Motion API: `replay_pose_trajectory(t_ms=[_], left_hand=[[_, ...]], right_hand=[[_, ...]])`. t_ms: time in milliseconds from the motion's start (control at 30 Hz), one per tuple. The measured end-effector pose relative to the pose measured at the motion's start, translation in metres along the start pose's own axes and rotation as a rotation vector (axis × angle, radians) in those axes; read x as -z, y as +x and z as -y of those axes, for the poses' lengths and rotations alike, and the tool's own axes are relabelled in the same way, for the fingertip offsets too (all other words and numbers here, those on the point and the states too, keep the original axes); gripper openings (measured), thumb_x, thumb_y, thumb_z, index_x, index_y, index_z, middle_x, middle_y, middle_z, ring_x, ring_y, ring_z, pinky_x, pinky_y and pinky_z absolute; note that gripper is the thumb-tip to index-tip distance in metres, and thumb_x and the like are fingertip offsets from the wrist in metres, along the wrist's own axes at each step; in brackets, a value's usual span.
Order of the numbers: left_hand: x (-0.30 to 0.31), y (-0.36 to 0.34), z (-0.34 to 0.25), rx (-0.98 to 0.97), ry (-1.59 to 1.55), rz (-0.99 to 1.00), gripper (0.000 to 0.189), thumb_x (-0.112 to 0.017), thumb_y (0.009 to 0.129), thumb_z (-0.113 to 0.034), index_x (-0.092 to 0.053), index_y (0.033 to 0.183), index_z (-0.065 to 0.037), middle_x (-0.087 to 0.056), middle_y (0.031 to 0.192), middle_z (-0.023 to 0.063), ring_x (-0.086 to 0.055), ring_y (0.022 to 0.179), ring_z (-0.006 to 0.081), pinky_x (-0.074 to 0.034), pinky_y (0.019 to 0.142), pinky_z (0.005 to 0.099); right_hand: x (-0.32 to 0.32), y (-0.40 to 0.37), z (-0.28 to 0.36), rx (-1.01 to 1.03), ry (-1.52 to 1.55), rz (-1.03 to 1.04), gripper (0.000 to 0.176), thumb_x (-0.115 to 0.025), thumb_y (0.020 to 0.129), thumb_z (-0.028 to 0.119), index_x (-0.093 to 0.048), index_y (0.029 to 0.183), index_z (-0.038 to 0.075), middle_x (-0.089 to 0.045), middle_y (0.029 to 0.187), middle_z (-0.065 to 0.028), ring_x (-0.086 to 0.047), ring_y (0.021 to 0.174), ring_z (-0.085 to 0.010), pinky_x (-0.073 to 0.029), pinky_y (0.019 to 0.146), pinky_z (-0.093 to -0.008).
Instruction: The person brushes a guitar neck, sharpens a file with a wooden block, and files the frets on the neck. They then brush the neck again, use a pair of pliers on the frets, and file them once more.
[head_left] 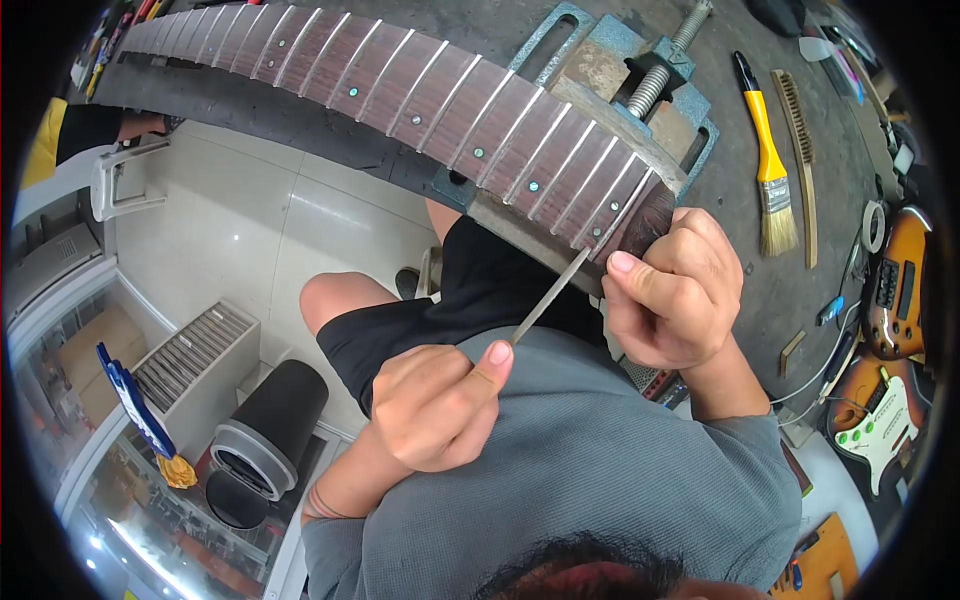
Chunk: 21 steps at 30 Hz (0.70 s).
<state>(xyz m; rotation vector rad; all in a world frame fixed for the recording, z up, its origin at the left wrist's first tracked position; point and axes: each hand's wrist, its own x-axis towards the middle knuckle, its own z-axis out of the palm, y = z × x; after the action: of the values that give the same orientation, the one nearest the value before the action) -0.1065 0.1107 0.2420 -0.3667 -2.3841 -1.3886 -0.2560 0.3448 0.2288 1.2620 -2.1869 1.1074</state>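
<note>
A guitar neck (385, 85) with metal frets and small dot inlays runs from the upper left to the centre right, its near end over a vise (690, 105). My left hand (435, 405) is closed around a thin metal file (548, 300), thumb on top. The file slants up to the right, its tip at the end of one of the last frets, on the neck's near edge. My right hand (680, 290) is curled at the dark end of the neck, thumb against the edge just right of the file tip. Its other fingertips are hidden.
On the bench lie a yellow-handled paintbrush (770, 170) and a wooden brush (800, 160). Electric guitar bodies (885, 425) stand at the right. A black bin (285, 410) and a slatted box (195, 360) are at the lower left. Another person's arm (140, 123) shows at the far left.
</note>
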Motion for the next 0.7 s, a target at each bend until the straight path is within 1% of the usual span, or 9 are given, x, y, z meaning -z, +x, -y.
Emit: replay_pose_trajectory(t_ms=[133,233,267,333,367,467,500,600,700], left_hand=[[0.0,0.013,-0.003,0.024,-0.005,0.051,0.042,-0.074,0.079,0.024,-0.077,0.119,0.009,-0.049,0.064,0.0044,-0.047,0.048,0.0193,-0.038,0.047,0.033],[-0.017,0.049,0.003,0.004,0.033,0.06,0.051,-0.075,0.078,0.021,-0.077,0.127,0.009,-0.051,0.067,0.0048,-0.05,0.052,0.0198,-0.039,0.049,0.0345],[-0.022,0.051,0.01,-0.004,-0.001,0.068,0.057,-0.076,0.078,0.02,-0.076,0.134,0.008,-0.051,0.068,0.0049,-0.051,0.054,0.02,-0.04,0.05,0.036],[-0.017,0.04,0.009,-0.025,0.029,0.053,0.055,-0.075,0.078,0.021,-0.076,0.131,0.009,-0.05,0.067,0.0047,-0.05,0.052,0.02,-0.038,0.05,0.0358],[-0.008,0.032,0.003,-0.009,0.012,0.068,0.051,-0.074,0.077,0.022,-0.077,0.127,0.009,-0.052,0.067,0.005,-0.05,0.052,0.0198,-0.037,0.049,0.0349],[0.006,0.01,-0.003,0.023,0.038,0.101,0.049,-0.074,0.076,0.023,-0.078,0.123,0.009,-0.052,0.067,0.005,-0.049,0.051,0.0195,-0.036,0.049,0.0348],[-0.001,0.02,-0.003,0.023,0.04,0.057,0.047,-0.073,0.076,0.024,-0.078,0.121,0.009,-0.051,0.067,0.0048,-0.049,0.051,0.0201,-0.037,0.049,0.0356],[-0.022,0.055,0.006,-0.005,0.008,0.046,0.046,-0.073,0.077,0.023,-0.078,0.12,0.009,-0.05,0.067,0.0049,-0.049,0.051,0.0212,-0.037,0.049,0.0359],[-0.01,0.032,0.001,0.001,0.047,0.062,0.046,-0.073,0.077,0.023,-0.077,0.121,0.009,-0.049,0.067,0.0055,-0.049,0.052,0.0227,-0.038,0.049,0.0364]], right_hand=[[0.0,0.0,-0.001,0.009,-0.01,-0.003,0.037,-0.092,0.067,0.002,-0.077,0.1,0.008,-0.051,0.075,-0.0013,-0.049,0.063,-0.0213,-0.04,0.055,-0.0368],[-0.001,0.0,0.0,0.019,-0.008,0.001,0.037,-0.092,0.068,0.003,-0.078,0.101,0.008,-0.05,0.074,-0.0011,-0.048,0.063,-0.0211,-0.039,0.055,-0.0367],[-0.001,0.0,0.0,0.024,-0.01,0.001,0.036,-0.092,0.068,0.003,-0.078,0.101,0.008,-0.05,0.074,-0.0011,-0.048,0.063,-0.021,-0.038,0.054,-0.0368],[-0.001,0.001,-0.002,0.032,-0.008,-0.002,0.036,-0.092,0.068,0.002,-0.078,0.101,0.008,-0.049,0.074,-0.001,-0.047,0.062,-0.0207,-0.038,0.054,-0.0367],[-0.001,0.0,-0.001,0.027,-0.001,0.0,0.036,-0.092,0.068,0.002,-0.078,0.101,0.007,-0.049,0.074,-0.001,-0.047,0.062,-0.0205,-0.037,0.054,-0.0367],[-0.001,0.0,-0.001,0.015,0.004,0.0,0.036,-0.091,0.069,0.001,-0.078,0.101,0.007,-0.049,0.073,-0.001,-0.046,0.061,-0.0202,-0.036,0.054,-0.0366],[-0.001,0.001,-0.001,0.018,0.008,0.004,0.036,-0.091,0.069,0.001,-0.078,0.101,0.007,-0.048,0.073,-0.001,-0.046,0.061,-0.0201,-0.036,0.053,-0.0366],[-0.001,0.001,-0.002,0.033,-0.012,0.004,0.036,-0.091,0.069,0.0,-0.077,0.101,0.007,-0.048,0.073,-0.0009,-0.046,0.06,-0.0202,-0.036,0.054,-0.0365],[-0.001,0.0,-0.002,0.024,0.008,0.004,0.035,-0.091,0.069,0.0,-0.077,0.101,0.008,-0.049,0.073,-0.0009,-0.046,0.06,-0.0204,-0.036,0.054,-0.0366]])
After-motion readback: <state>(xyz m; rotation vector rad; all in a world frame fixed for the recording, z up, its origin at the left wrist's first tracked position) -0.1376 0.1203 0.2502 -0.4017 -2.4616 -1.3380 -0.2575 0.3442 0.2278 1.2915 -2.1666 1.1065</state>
